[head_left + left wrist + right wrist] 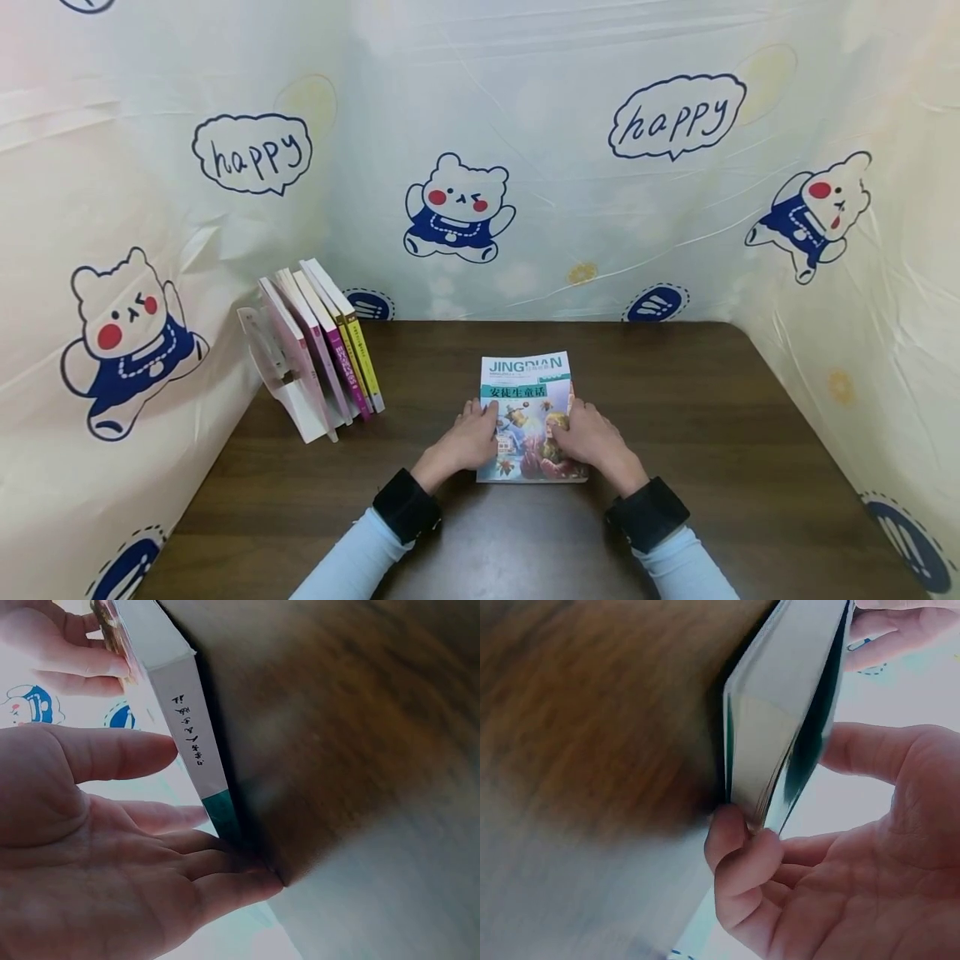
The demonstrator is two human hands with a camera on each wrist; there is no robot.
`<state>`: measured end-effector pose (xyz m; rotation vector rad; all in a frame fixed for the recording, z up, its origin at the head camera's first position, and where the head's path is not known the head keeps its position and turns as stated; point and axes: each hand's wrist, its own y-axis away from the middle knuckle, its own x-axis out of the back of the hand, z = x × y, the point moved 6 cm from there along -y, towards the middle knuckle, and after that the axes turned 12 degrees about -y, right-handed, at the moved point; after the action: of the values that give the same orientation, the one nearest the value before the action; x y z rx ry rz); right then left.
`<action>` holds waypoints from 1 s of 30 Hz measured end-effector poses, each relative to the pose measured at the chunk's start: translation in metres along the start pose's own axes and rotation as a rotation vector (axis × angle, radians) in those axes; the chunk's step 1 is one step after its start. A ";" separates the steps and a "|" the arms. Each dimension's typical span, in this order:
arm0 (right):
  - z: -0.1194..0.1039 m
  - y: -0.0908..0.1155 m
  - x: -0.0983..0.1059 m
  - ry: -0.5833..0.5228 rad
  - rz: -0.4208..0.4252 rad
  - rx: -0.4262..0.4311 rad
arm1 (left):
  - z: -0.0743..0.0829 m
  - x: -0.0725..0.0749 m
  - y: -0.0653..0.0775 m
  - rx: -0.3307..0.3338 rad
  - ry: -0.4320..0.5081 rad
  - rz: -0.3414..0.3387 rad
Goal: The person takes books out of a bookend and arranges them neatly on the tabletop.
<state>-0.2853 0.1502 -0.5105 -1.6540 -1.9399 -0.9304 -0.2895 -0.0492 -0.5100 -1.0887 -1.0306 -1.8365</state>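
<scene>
A paperback book (525,454) with a green-and-white title band and a colourful picture lies on the brown table, its cover facing up. On its left side, my left hand (472,436) holds it, thumb at the cover's edge and fingers along the white and green spine (196,735). My right hand (592,433) grips the opposite side, thumb over the cover and fingertips curled against the page edges (761,742). In the right wrist view the front cover stands slightly apart from the pages. Part of the book's sides is hidden behind the fingers.
Several books (341,350) lean in a row at the table's left, beside a white bookend (288,387). The brown table (720,417) runs up to a printed cloth backdrop (555,167) at the back and both sides.
</scene>
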 end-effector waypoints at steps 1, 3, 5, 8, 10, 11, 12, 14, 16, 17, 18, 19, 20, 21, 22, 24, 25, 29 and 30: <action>0.000 0.000 0.000 -0.002 0.000 0.000 | 0.000 0.000 0.000 0.001 0.000 0.000; 0.001 0.000 0.001 -0.008 -0.001 0.002 | -0.001 -0.001 -0.001 0.005 -0.003 -0.005; 0.001 0.000 0.001 -0.007 -0.001 0.006 | -0.001 -0.001 -0.001 0.005 -0.005 -0.007; 0.000 0.000 0.002 0.015 0.000 0.021 | -0.002 -0.001 -0.003 -0.008 -0.009 0.000; -0.002 0.001 0.003 0.034 0.003 0.032 | -0.003 -0.001 -0.004 -0.014 -0.005 0.004; -0.003 0.002 0.003 0.035 0.002 0.034 | -0.004 -0.002 -0.004 -0.014 -0.002 0.003; -0.004 0.003 0.003 0.043 0.000 0.038 | -0.004 -0.002 -0.004 -0.014 0.003 0.005; -0.007 0.006 0.003 0.057 -0.004 0.041 | -0.006 -0.003 -0.003 -0.010 0.006 0.003; -0.009 0.009 0.001 0.065 -0.014 0.039 | -0.007 -0.004 -0.002 -0.006 0.013 0.004; -0.010 0.010 0.000 0.071 -0.020 0.038 | -0.007 -0.005 -0.001 -0.006 0.015 0.004; -0.011 0.011 -0.001 0.078 -0.024 0.037 | -0.007 -0.005 -0.001 -0.006 0.015 0.007; -0.011 0.012 -0.001 0.080 -0.029 0.036 | -0.008 -0.006 -0.001 -0.007 0.014 0.008; -0.012 0.012 -0.002 0.079 -0.032 0.032 | -0.007 -0.006 0.000 -0.008 0.015 0.008; -0.012 0.013 -0.002 0.079 -0.036 0.032 | -0.007 -0.006 0.000 -0.008 0.017 0.008; -0.012 0.013 -0.003 0.080 -0.038 0.031 | -0.007 -0.006 0.000 -0.008 0.014 0.008; -0.013 0.012 -0.002 0.083 -0.037 0.032 | -0.007 -0.004 0.000 -0.008 0.014 0.008; -0.013 0.011 -0.002 0.085 -0.034 0.035 | -0.007 -0.003 -0.001 -0.007 0.015 0.007; -0.013 0.010 -0.001 0.093 -0.034 0.040 | -0.007 -0.001 -0.001 -0.006 0.022 0.004; -0.012 0.010 -0.001 0.093 -0.037 0.039 | -0.007 -0.001 -0.001 -0.007 0.024 0.004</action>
<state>-0.2771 0.1415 -0.5006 -1.5313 -1.9202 -0.9598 -0.2921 -0.0551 -0.5132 -1.0694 -1.0079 -1.8468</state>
